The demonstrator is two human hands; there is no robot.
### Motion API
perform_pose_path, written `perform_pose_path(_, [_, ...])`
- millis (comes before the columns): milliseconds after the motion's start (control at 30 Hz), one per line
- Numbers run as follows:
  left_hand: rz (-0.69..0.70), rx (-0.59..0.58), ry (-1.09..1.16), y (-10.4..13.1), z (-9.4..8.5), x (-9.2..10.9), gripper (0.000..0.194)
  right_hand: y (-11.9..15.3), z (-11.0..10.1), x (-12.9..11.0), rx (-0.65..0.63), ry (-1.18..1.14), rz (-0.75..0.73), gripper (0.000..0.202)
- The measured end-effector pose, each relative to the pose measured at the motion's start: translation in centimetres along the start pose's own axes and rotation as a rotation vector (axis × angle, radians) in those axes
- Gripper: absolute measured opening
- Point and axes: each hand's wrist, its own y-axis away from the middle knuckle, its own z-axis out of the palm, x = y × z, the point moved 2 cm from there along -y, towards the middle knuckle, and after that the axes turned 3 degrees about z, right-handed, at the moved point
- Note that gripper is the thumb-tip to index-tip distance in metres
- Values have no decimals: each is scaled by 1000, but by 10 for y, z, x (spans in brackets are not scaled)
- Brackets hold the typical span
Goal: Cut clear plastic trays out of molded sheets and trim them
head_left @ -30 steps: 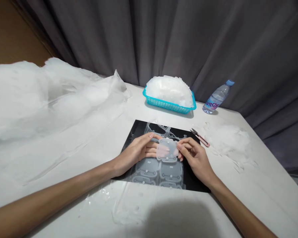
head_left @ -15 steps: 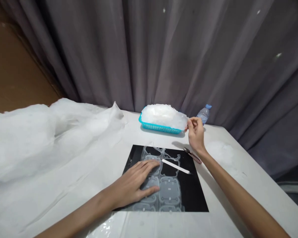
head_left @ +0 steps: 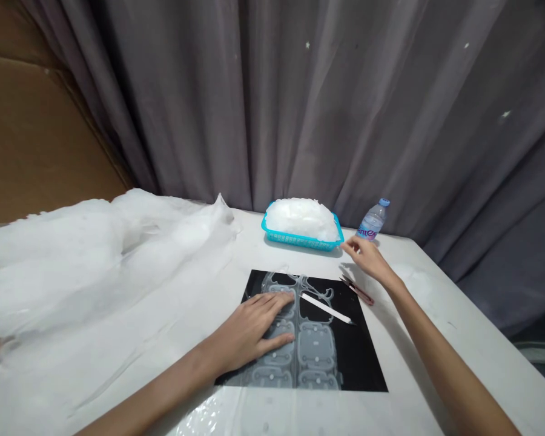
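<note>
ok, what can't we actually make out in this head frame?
- Sheet of translucent cut-outs: the part under the left hand is covered.
- Right hand: too small to tell whether the fingers pinch anything.
- Bottle: label too small to read.
- Basket: white heap hides the inside.
- Snips: small, blades unclear.

Left hand (head_left: 254,330) flat, palm down, right hand (head_left: 367,254) outstretched, grip empty

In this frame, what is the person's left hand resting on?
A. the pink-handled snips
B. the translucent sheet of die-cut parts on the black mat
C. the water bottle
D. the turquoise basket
B: the left hand lies flat on the translucent sheet of die-cut parts covering the black mat.
</note>
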Motion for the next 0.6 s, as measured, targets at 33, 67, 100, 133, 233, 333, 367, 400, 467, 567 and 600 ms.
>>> perform_pose_path(33, [-5,3,8,0,0,-1,68,19,-2,2,-69,6,-2,31])
perform_pose_path(67, [-8,2,21,-1,0,-1,69,37,-3,2,-123,7,-5,31])
perform_pose_path(100, [-11,-1,38,-1,-1,-2,70,53,-2,2,-202,-1,-7,31])
perform_pose_path(133, [-13,-6,59,-1,-2,-3,71,68,1,1,-336,-17,-6,31])
perform_pose_path(233, [-22,-33,140,-3,-6,-9,77,99,10,-4,-609,-20,21,33])
perform_pose_path(333, [-11,-43,213,-4,-10,-16,80,108,15,-7,-686,-16,72,25])
perform_pose_path(367, [-1,-44,222,-4,-10,-18,81,109,16,-7,-695,-20,91,22])
perform_pose_path(400, [10,-44,223,-4,-10,-19,81,109,15,-7,-705,-25,106,19])
perform_pose_path(467, [34,-38,205,-5,-9,-20,78,110,11,-8,-741,-8,112,14])
perform_pose_path(567, [46,-23,167,-7,-8,-18,75,112,0,-10,-807,61,69,3])
perform_pose_path(600, [45,-24,157,-7,-8,-17,75,114,-4,-11,-825,65,55,7])
